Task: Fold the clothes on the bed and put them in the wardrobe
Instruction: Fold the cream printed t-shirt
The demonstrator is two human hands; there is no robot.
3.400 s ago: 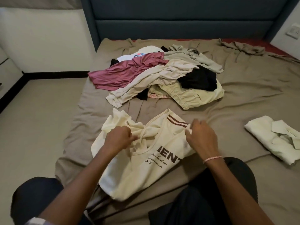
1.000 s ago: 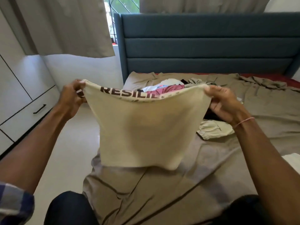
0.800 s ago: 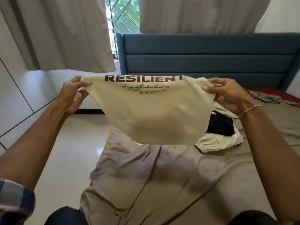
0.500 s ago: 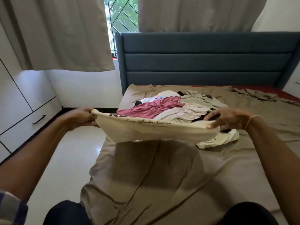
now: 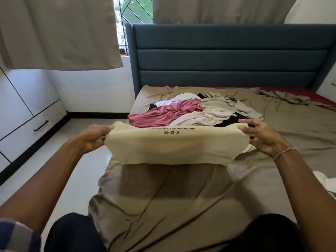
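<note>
Left hand [image 5: 94, 137] and right hand [image 5: 261, 137] each pinched an end of the cream T-shirt [image 5: 174, 146], held folded above the bed [image 5: 163, 197].

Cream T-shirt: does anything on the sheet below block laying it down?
Nothing visible does. The left hand and right hand hold the cream T-shirt over the bedsheet; the clothes pile lies beyond, toward the headboard.

Bed [image 5: 181, 206] with blue padded headboard [image 5: 227, 57], covered by a wrinkled taupe sheet [image 5: 291, 135]. A loose pile of clothes [image 5: 209, 113] lay near the head end: a pink garment [image 5: 163, 115] over a white shirt [image 5: 174, 101], with beige, grey-green and black pieces beside it. A crumpled taupe cloth [image 5: 285, 97] lay apart at far right, where red mattress [image 5: 309, 92] showed. A pale garment [image 5: 325, 184] rested at the right edge.
</note>
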